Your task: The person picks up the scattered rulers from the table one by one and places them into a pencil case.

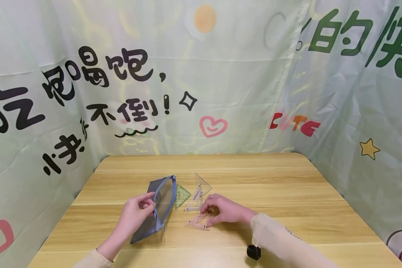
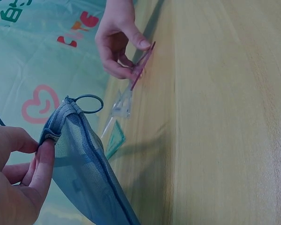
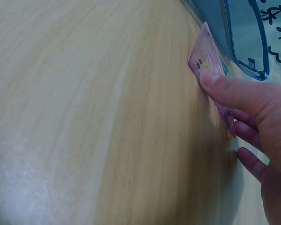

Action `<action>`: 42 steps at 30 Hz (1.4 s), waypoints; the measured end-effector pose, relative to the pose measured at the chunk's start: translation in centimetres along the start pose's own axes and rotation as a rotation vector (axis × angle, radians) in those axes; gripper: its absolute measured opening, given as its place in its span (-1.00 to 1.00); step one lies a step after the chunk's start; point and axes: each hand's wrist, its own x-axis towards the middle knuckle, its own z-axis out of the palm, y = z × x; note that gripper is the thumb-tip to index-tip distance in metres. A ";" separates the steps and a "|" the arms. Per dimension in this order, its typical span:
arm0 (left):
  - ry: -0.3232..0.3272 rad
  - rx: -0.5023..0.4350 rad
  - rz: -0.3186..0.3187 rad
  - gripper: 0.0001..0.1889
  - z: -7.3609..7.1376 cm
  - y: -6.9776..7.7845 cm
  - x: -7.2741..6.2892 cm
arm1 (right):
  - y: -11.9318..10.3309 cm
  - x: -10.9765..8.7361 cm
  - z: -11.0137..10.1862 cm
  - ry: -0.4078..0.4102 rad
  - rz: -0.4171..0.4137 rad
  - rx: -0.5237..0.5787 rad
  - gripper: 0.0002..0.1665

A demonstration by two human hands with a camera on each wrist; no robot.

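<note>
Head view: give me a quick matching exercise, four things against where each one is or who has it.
Things:
1. mesh pouch
2. pink ruler
3. green set square
4. clear triangle

States:
A. lying flat just right of the pouch, untouched
B. pinched at its open rim by the left hand
C. lying farthest back on the table
D. lifted at one edge by the right hand

Pairs: 1-B, 2-D, 3-A, 4-C

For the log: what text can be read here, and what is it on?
"CUTE" in red letters: on the backdrop cloth.
Black and green Chinese characters: on the same cloth, partly cut off and creased.
Markings on the rulers: too small to read.
Blue pouch: no text visible.
</note>
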 end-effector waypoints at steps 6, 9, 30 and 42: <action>-0.003 -0.003 0.001 -0.58 0.0 0.0 0.0 | 0.1 0.0 -0.1 -0.005 0.003 0.002 -0.57; -0.003 -0.006 0.000 -0.59 -0.1 0.0 0.0 | 0.2 0.0 -0.2 -0.012 0.007 0.006 -0.57; -0.007 -0.005 0.003 -0.59 0.0 0.0 0.0 | 0.4 -0.2 -0.1 0.016 0.000 0.051 -0.58; -0.001 0.004 0.010 -0.59 0.1 0.1 0.0 | 0.0 -0.3 -0.1 0.035 0.020 0.077 -0.61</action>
